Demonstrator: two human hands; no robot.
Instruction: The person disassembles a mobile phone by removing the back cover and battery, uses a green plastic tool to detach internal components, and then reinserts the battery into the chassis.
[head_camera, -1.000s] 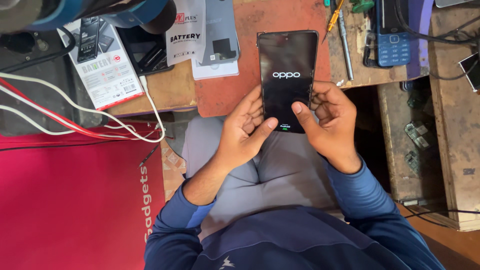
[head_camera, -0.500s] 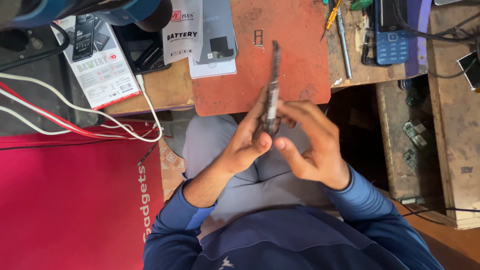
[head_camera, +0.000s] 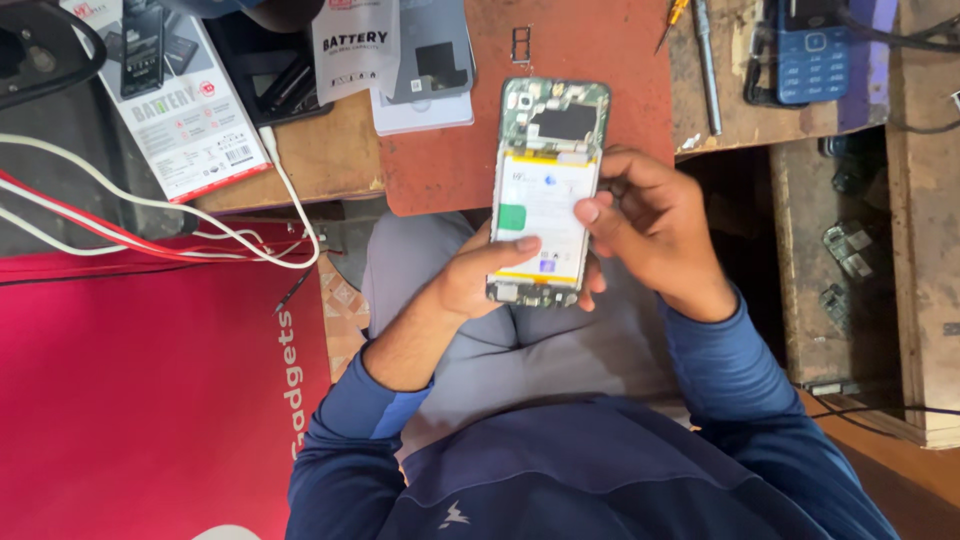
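Item logged from my remote seat: one smartphone (head_camera: 545, 190), back cover off, white battery and green circuit board facing up, held over the lap at the near edge of the reddish work mat (head_camera: 590, 60). The left hand (head_camera: 475, 280) was wrapped round its lower end, thumb laid across the battery, I judged to steady it. The right hand (head_camera: 645, 225) clasped the right edge, a fingertip pressed on the battery face, probably to probe or seat it. Nearby: a small card tray (head_camera: 521, 44) on the mat, a screwdriver (head_camera: 706, 65) beside it, a blue keypad phone (head_camera: 812, 50) further right, battery packaging (head_camera: 185, 110) and white cables (head_camera: 150, 215) to the left.
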